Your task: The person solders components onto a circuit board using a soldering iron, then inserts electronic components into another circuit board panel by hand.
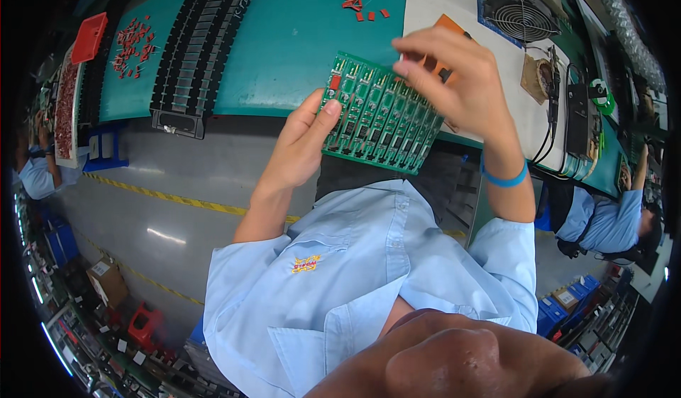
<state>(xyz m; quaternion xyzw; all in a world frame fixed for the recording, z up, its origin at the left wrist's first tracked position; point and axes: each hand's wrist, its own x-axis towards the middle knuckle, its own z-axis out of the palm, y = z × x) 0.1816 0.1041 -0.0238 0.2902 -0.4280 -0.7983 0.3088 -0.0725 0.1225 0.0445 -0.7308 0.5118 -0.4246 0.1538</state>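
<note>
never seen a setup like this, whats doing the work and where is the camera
There is no machine here, just someone's two bare hands. The one picture comes from a wide fisheye camera worn on the head, looking down, so straight edges bend. The left hand holds a green circuit board by its left side. The right hand is raised near the board's far edge; whether it pinches anything is too small to tell. Beyond, loose red parts lie on a teal mat, and a black fan sits farther right.
</note>
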